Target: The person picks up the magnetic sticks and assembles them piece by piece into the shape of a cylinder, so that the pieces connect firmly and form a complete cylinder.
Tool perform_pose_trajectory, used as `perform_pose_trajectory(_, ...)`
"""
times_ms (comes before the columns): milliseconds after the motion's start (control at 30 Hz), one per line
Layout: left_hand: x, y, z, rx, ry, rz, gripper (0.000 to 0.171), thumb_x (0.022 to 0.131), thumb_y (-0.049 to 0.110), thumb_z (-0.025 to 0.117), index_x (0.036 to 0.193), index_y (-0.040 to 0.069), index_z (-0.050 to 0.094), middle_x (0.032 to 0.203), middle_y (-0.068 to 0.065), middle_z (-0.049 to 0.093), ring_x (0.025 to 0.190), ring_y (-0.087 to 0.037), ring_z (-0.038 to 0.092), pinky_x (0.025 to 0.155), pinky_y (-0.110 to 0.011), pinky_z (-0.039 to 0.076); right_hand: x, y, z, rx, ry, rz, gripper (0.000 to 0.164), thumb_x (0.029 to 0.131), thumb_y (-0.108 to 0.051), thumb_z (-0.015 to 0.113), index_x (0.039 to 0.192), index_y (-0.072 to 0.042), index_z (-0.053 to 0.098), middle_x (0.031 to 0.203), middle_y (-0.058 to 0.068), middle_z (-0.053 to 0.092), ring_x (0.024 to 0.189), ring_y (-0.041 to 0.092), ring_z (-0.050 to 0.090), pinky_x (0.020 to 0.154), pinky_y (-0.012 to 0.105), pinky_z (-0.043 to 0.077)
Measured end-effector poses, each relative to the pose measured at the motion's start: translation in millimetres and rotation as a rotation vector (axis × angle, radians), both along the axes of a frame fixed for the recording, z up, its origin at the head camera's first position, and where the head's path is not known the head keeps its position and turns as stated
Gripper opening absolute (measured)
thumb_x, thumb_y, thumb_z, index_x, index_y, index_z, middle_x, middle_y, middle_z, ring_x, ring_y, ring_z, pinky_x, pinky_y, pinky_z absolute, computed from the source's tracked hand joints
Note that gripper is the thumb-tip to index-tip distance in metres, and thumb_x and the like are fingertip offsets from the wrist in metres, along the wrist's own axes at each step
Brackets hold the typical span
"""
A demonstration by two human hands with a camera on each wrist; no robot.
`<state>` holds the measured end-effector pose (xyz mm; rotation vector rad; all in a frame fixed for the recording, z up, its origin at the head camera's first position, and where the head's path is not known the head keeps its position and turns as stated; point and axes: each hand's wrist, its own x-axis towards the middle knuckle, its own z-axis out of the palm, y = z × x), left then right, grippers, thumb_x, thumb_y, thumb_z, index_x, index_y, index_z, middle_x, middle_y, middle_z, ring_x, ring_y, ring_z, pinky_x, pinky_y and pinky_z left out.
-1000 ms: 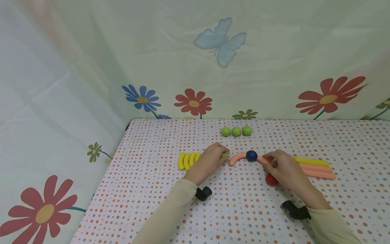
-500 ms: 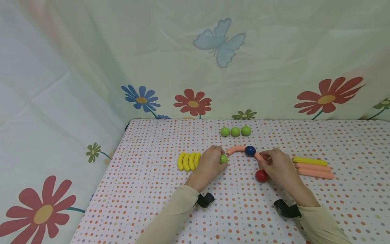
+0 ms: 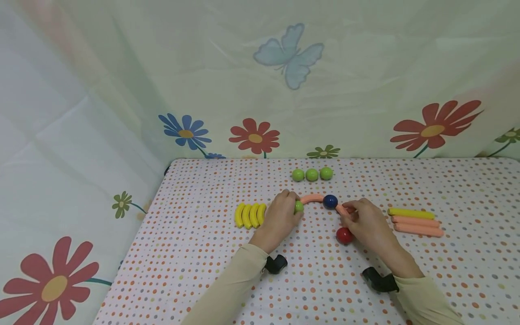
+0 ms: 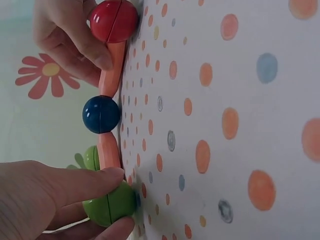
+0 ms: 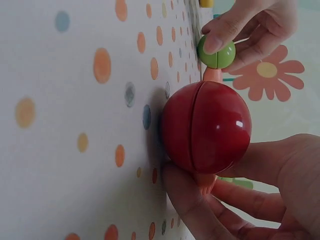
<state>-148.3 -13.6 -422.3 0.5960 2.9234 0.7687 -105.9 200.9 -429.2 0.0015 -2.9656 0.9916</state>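
Observation:
In the head view, my left hand pinches a green ball between thumb and fingers. The green ball sits right at the end of a curved salmon-coloured rod. That rod's other end meets a dark blue ball, from which a second salmon rod runs to a glossy red ball. My right hand grips this second rod, thumb on one side and fingers on the other, close beside the red ball. Together the pieces form an arched chain low over the spotted tablecloth.
Several yellow curved pieces lie side by side left of my left hand. Three green balls stand in a row at the back. One straight yellow stick and two salmon sticks lie at the right. A fabric backdrop rises behind the table.
The right hand has moved left, and the red ball swung left with its rod. The left rod's free end has turned up and left, and now meets the green ball in my left hand.

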Motion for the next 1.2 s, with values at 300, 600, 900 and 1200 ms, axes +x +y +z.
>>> perform_pose_trajectory(300, -0.1, -1.4, -2.0, -0.013, 0.04, -0.014, 0.026, 0.097, 0.011, 0.075, 0.119, -0.002, 0.071, 0.105, -0.008, 0.063, 0.09, -0.014, 0.055, 0.076, -0.02, 0.05, 0.5, -1.4, -1.6, -0.008, 0.01, 0.005, 0.034, 0.091, 0.0, 0.074, 0.118, 0.019, 0.064, 0.097, 0.025, 0.058, 0.078, 0.027, 0.059, 0.057, 0.03, 0.046)
perform_pose_trajectory(600, 0.2, -1.7, -2.4, -0.015, 0.014, -0.005, 0.028, 0.098, 0.012, 0.075, 0.123, -0.001, 0.071, 0.107, -0.008, 0.063, 0.093, -0.014, 0.056, 0.077, -0.021, 0.051, -8.4, 1.9, 0.7, -0.002, -0.009, 0.047, 0.043, 0.092, -0.005, 0.075, 0.127, 0.016, 0.06, 0.104, 0.028, 0.06, 0.083, 0.031, 0.062, 0.062, 0.037, 0.051)
perform_pose_trajectory(900, 7.5, -7.8, -0.5, -0.047, 0.008, 0.012, 0.035, 0.097, 0.01, 0.075, 0.128, -0.004, 0.067, 0.112, -0.011, 0.061, 0.097, -0.019, 0.059, 0.081, -0.027, 0.054, -27.0, -3.8, 6.4, 0.057, 0.0, 0.162, 0.05, 0.093, -0.007, 0.076, 0.139, 0.003, 0.059, 0.113, 0.026, 0.056, 0.078, 0.027, 0.054, 0.058, 0.033, 0.042)
perform_pose_trajectory(1200, 21.0, -41.8, 3.6, -0.21, 0.196, 0.133, 0.036, 0.093, 0.01, 0.08, 0.123, -0.005, 0.069, 0.117, -0.015, 0.061, 0.106, -0.027, 0.063, 0.081, -0.033, 0.06, -28.4, -2.6, 9.3, 0.075, -0.035, 0.173, 0.046, 0.093, -0.009, 0.078, 0.135, 0.001, 0.062, 0.112, 0.023, 0.059, 0.083, 0.029, 0.058, 0.06, 0.035, 0.047)
